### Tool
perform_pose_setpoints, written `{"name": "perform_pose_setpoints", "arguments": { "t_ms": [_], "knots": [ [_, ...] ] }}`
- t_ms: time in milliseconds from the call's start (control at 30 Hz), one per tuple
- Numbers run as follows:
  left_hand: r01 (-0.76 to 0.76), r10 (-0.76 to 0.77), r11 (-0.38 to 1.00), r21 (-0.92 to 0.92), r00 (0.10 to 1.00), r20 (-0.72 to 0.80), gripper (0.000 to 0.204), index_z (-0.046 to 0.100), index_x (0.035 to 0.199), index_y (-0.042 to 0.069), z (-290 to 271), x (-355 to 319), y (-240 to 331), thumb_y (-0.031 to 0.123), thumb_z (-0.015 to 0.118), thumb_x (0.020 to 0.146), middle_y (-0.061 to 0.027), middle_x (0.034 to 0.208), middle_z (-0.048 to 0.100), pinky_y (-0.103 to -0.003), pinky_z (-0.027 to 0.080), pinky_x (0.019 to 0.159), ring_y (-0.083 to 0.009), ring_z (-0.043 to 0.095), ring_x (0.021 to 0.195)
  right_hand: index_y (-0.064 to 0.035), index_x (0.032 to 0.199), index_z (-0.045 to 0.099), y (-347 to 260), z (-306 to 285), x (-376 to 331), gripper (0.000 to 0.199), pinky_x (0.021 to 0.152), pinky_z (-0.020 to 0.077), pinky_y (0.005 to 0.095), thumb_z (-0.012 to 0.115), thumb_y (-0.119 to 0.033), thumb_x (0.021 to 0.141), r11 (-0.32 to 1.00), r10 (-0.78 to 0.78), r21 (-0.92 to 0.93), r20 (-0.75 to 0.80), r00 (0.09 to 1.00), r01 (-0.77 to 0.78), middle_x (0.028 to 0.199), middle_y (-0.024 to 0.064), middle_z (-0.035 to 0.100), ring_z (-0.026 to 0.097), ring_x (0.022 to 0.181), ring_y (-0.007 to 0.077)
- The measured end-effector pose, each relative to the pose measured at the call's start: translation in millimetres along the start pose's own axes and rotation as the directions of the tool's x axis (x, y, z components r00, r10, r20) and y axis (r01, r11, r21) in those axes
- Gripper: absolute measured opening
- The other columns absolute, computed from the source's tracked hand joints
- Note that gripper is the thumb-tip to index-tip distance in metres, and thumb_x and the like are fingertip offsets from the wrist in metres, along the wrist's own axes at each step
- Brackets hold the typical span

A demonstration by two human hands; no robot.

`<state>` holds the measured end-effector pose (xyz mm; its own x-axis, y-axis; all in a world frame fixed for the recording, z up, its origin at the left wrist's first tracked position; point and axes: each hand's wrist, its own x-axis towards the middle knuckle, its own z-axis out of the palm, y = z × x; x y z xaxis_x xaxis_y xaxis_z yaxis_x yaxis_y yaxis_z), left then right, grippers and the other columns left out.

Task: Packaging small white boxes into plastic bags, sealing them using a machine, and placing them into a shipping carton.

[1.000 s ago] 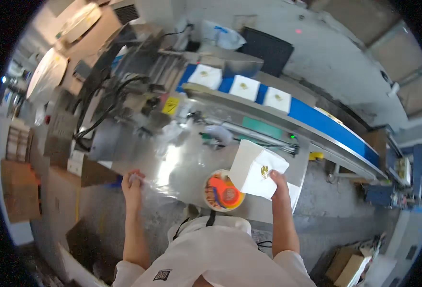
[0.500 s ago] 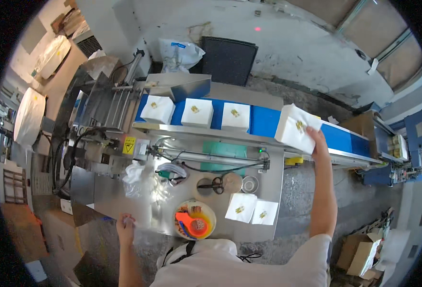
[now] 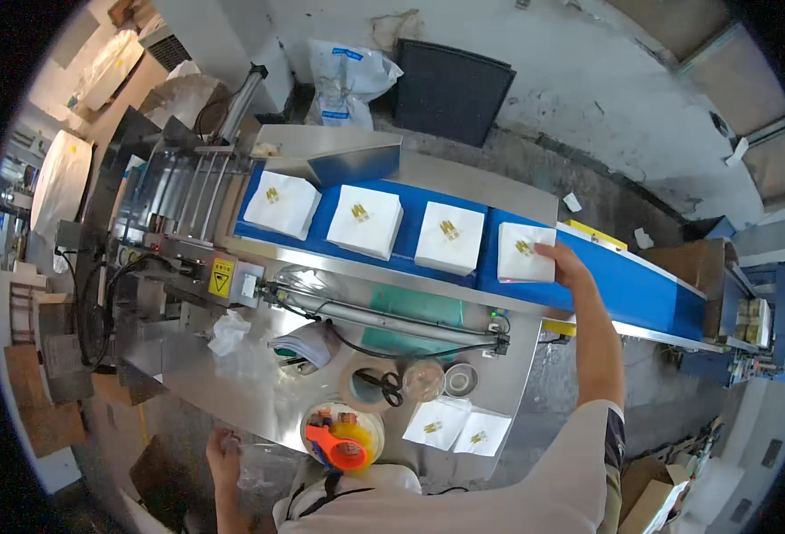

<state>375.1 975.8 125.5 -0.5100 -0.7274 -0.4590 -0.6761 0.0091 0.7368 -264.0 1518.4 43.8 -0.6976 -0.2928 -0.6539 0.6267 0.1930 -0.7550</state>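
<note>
My right hand [image 3: 567, 266] grips the right side of a white napkin stack [image 3: 517, 258] with a gold print, thumb over its top. That stack rests on the blue conveyor belt [image 3: 606, 276]. To its left, three similar stacks stand in a row: one [image 3: 450, 236] nearest, one [image 3: 364, 221] in the middle, one [image 3: 282, 205] at the far left. Low on the left, my left hand [image 3: 224, 452] is held off the bench's near edge, fingers curled; what they hold is too small to make out. Clear plastic film [image 3: 263, 467] shows beside it.
On the steel bench [image 3: 259, 405] lie two printed napkins [image 3: 455, 427], scissors [image 3: 390, 386], a tape roll [image 3: 461, 380] and a tub [image 3: 379, 436] holding an orange tool [image 3: 339, 448]. A metal bar with cables [image 3: 392, 320] runs along the belt's near side. Cardboard boxes [image 3: 655, 489] stand at lower right.
My right hand has brought the napkin stack down and left onto the belt, beside the other three. The left hand has dropped slightly lower. The whole view has shifted and tilted.
</note>
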Motion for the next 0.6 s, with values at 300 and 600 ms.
{"name": "perform_pose_setpoints", "arguments": {
  "t_ms": [300, 600],
  "knots": [
    [0.018, -0.019, 0.990, 0.142, 1.000, 0.009, 0.017, 0.056, 0.103, 0.000, 24, 11, 25, 0.001, 0.048, 0.087, -0.0069, 0.086, 0.061, -0.027, 0.047, 0.061, -0.0128, 0.057, 0.070, 0.0006, 0.125, 0.055, 14, -17, 17, 0.053, 0.080, 0.0565, 0.0437, 0.072, -0.029, 0.085, 0.972, 0.209, -0.104, -0.013, 0.978, -0.209, 0.113, 0.0135, 0.066, 0.067, 0.097, 0.0257],
    [-0.044, 0.040, 0.998, 0.042, 0.994, 0.099, 0.021, 0.056, 0.103, -0.001, 25, 5, 29, -0.004, 0.045, 0.085, -0.0089, 0.091, 0.061, -0.027, 0.046, 0.063, -0.0112, 0.054, 0.068, 0.0007, 0.126, 0.054, 18, -19, 12, 0.052, 0.083, 0.0555, 0.0477, 0.073, -0.026, 0.086, 0.977, 0.197, -0.072, -0.025, 0.980, -0.199, 0.115, 0.0144, 0.065, 0.066, 0.100, 0.0272]
  ]
}}
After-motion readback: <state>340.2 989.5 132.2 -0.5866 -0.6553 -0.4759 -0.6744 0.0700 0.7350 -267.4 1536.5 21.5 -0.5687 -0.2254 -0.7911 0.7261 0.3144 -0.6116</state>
